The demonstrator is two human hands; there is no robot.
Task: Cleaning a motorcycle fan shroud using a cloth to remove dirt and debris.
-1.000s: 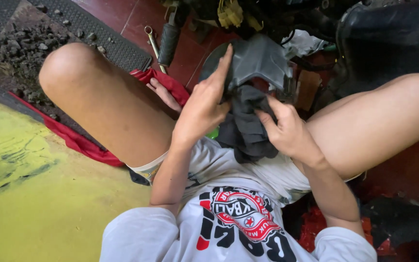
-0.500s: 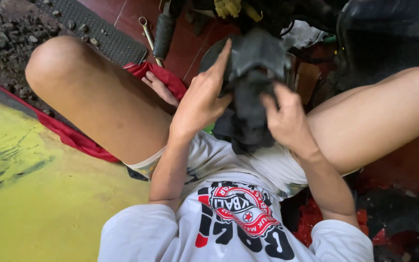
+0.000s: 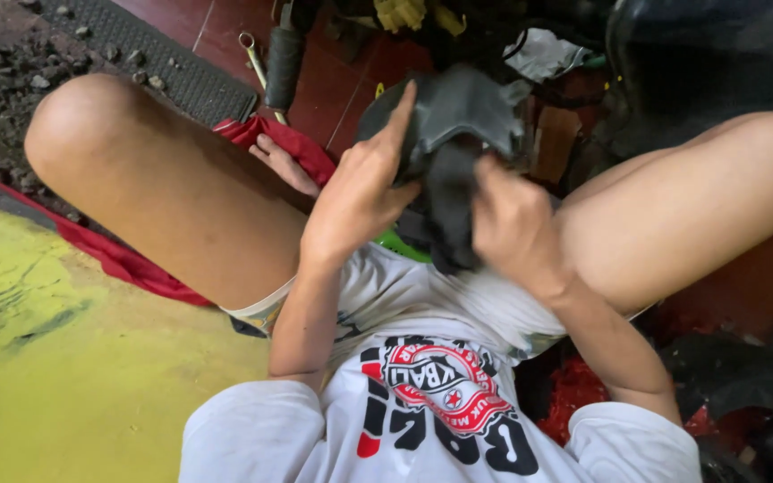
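Fingers of the left hand lie flat against the side of a dark grey plastic cover, the forefinger stretched straight up along its edge and the thumb pressed in from below, so the cover is steadied between them. The right hand is blurred; it closes around a dark cloth and presses it against the lower part of the cover, though how tightly the fingers bunch I cannot tell. The cover sits up in front of the person's chest, between the two bare knees, with the cloth hanging down from it toward the white printed shirt. Just beside the left wrist a red rag lies on the floor under the left thigh. Beyond it, a black handle and a metal spanner rest on red floor tiles. A ridged black mat edges gravel further left, and a yellow painted patch fills the near floor.
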